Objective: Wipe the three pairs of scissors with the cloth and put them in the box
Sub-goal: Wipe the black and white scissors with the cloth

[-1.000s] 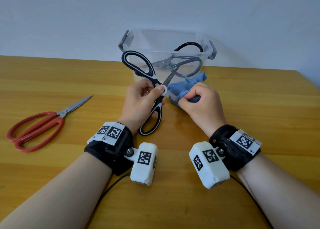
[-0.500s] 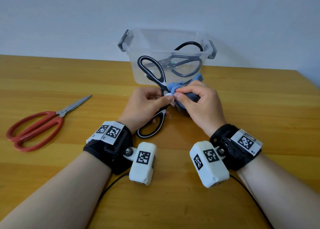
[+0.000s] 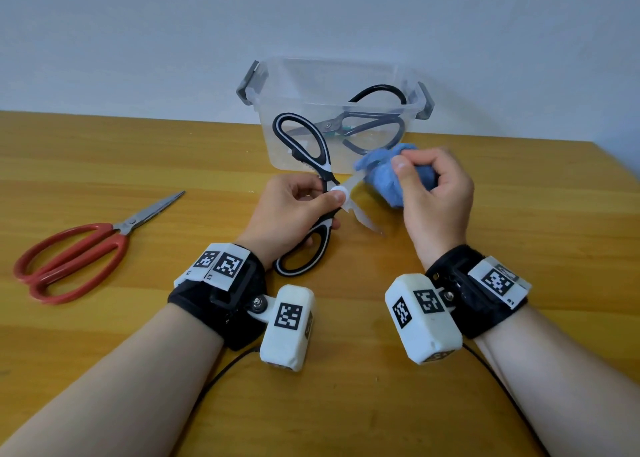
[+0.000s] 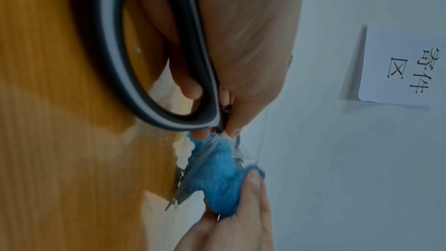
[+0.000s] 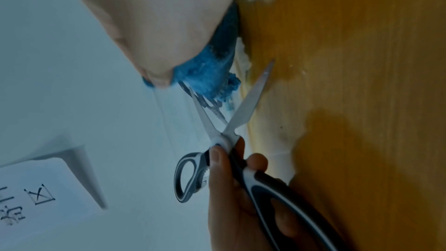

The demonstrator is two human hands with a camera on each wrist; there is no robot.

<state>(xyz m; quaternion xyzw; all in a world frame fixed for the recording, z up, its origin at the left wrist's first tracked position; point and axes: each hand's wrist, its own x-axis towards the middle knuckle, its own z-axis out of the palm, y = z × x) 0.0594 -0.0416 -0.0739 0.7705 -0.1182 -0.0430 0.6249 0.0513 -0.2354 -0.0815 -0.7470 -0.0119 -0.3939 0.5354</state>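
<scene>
Blue cloth, bunched in the right hand, has slid from the pivot out along one blade of the black-and-white scissors, whose blades now gape just before the box. The left hand pinches the pivot. Wiping of this pair seems underway; red scissors wait left of the box.

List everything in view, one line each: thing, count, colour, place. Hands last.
box: one, clear with grey latches, back of the table.
scissors in box: one pair, black handles, leaning inside it.
red scissors: one pair, lying shut on the table, far left.
black-white scissors: one pair, blades open, in the left hand.
cloth: one, blue, bunched on a blade.
table: one, wooden.
paper sign: one, white, on the wall.
left hand: grips the black-white scissors at the pivot.
right hand: grips the cloth.
</scene>
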